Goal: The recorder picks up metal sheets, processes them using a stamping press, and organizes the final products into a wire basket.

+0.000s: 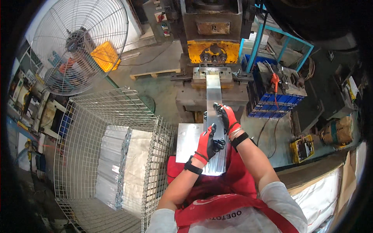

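A long flat metal strip [213, 95] reaches from the die [200, 76] of a press machine back toward my body. My right hand [226, 116], in a red and black glove, grips the strip's right edge, thumb on top. Lower down, my left hand [209, 143], gloved the same way, is closed at the strip's near end, its thumb along the left side and fingers curled. Beneath my hands lies a stack of similar metal strips [213, 167] above my lap. A wider pale metal surface [186, 141] shows left of the stack.
To the left stands a wire mesh basket [155, 143] holding stacked metal strips [110, 163]. A large caged fan [77, 42] is behind it. Blue crates [278, 101] with an air gun [275, 79] stand right of the press [213, 50]. A yellow bin [302, 149] sits farther right.
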Demonstrator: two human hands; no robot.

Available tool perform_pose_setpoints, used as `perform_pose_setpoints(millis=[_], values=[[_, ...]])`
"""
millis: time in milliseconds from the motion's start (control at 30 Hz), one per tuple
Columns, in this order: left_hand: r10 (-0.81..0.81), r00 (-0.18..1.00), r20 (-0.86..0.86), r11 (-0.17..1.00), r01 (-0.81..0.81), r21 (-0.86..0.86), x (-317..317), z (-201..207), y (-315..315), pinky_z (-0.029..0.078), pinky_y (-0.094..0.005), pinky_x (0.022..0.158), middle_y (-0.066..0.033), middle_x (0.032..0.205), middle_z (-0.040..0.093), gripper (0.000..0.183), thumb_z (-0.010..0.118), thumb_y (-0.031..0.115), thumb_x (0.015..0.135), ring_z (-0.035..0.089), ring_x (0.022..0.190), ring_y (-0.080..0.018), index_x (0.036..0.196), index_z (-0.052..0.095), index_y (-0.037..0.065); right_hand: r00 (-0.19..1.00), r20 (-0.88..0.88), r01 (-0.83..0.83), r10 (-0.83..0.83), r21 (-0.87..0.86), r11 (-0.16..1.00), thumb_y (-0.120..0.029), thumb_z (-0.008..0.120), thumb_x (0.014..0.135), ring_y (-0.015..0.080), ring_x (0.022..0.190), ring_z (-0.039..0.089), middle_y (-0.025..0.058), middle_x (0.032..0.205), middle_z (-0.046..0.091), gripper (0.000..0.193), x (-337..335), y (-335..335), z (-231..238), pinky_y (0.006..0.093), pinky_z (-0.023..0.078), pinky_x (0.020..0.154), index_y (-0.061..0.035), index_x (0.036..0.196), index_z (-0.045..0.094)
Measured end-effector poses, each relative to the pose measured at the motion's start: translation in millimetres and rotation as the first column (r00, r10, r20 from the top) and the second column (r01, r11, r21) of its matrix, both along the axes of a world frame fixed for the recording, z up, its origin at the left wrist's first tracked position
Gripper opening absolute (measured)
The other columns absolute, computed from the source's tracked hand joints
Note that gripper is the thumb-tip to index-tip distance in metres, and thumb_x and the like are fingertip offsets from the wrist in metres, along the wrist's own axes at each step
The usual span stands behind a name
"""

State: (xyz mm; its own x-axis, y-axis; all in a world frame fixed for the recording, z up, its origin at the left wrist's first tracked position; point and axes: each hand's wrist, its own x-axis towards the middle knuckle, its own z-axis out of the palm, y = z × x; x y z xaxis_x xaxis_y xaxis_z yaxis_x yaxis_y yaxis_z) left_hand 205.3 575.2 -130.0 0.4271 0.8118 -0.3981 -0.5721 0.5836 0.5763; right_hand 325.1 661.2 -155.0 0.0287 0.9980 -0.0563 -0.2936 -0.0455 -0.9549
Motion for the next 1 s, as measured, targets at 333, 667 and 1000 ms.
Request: perform_pose_setpoints(millis=[333,667,1000], values=[[-0.036,0.999,-0.017,0.999,0.036,-0.003,-2,-6,2,0.045,-0.0239,0.037,-0.0069,0.075,0.057,0.03,0.048,0.038,0.084,0.056,0.048,-0.017,0.098,0.048,0.011,0.999,0.042,-0.011,0.008,0.071,0.997,-0.017,0.051,0.083,0.0072,0.071,0.052,-0.0013,0.074,0.057,0.019,6,7,-18,0.0228,0.04,0.065,-0.0011,0.081,0.062],[-0.046,0.999,0.027,0.998,0.047,-0.048,-5,-4,1,0.046,-0.025,0.039,-0.0066,0.07,0.056,0.029,0.05,0.038,0.082,0.057,0.049,-0.0184,0.095,0.048,0.012,0.988,0.154,-0.008,-0.006,0.091,0.996,-0.019,0.053,0.081,0.008,0.072,0.05,0.0002,0.075,0.057,0.021,7,4,-15,0.0227,0.039,0.065,-0.0009,0.086,0.061],[-0.032,0.999,0.039,0.999,0.033,-0.023,-4,-20,1,0.043,-0.0242,0.038,-0.0063,0.066,0.055,0.032,0.05,0.041,0.082,0.054,0.046,-0.0167,0.092,0.05,0.01,0.997,0.082,0.004,-0.014,0.116,0.993,-0.022,0.052,0.082,0.0068,0.065,0.048,-0.0011,0.069,0.055,0.022,2,-1,-10,0.0246,0.038,0.059,-0.0019,0.079,0.06]])
